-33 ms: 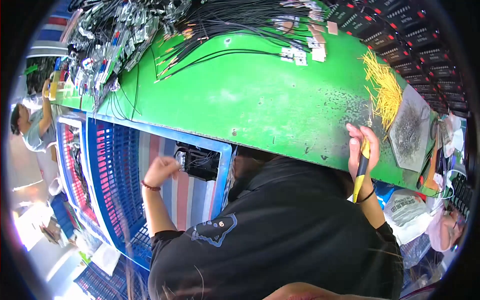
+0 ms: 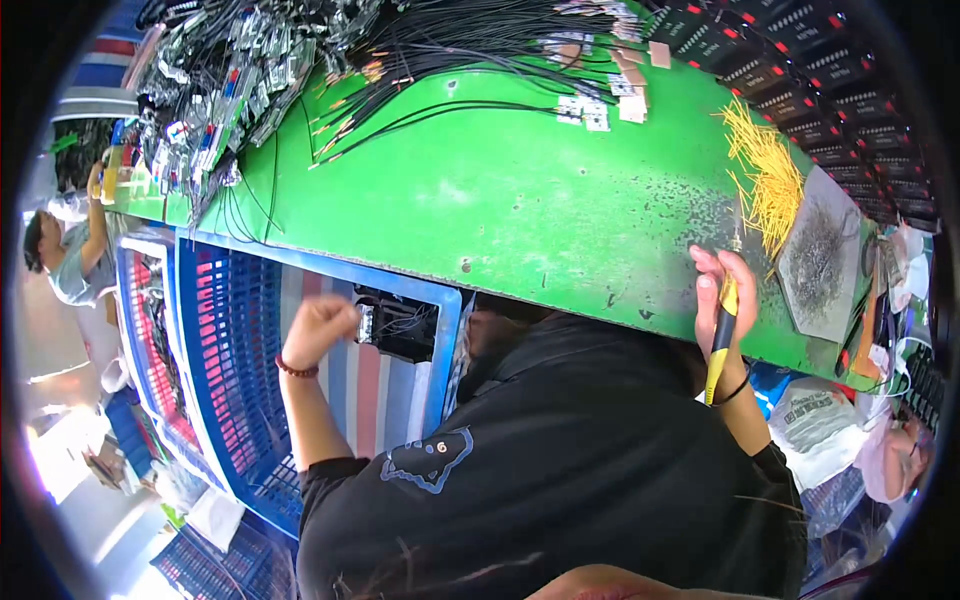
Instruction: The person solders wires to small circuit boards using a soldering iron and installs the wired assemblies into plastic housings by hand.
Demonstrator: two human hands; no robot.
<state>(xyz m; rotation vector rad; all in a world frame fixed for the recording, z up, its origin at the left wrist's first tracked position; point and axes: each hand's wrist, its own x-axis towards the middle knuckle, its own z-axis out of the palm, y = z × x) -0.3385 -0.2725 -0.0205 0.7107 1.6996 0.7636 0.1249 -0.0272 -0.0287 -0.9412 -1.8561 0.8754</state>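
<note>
My left hand [image 2: 320, 328] is over the blue crate [image 2: 380, 272], its fingers curled in a fist. Anything inside it is too hidden to make out. Beside its knuckles, within the crate, lies a black part with wires and a pale edge [image 2: 405, 328]. At the green table's near right edge my right hand [image 2: 728, 297] is closed around a slim yellow-and-black handled tool [image 2: 721, 345]. The tool's thin tip points away from me toward dark specks on the tabletop. Thin yellow sticks [image 2: 768, 190] lie in a pile just beyond that hand.
Black cables [image 2: 470, 50] with small white ends spread across the back of the green table [image 2: 400, 210]. Tangled wired parts [image 2: 220, 90] are heaped at the left. Black boxes [image 2: 840, 70] line the far right, near a scorched grey plate [image 2: 820, 250]. Another person [image 2: 75, 250] is at far left.
My left hand has shifted slightly up and to the left, away from the black wired part. The right hand keeps its place with the tool.
</note>
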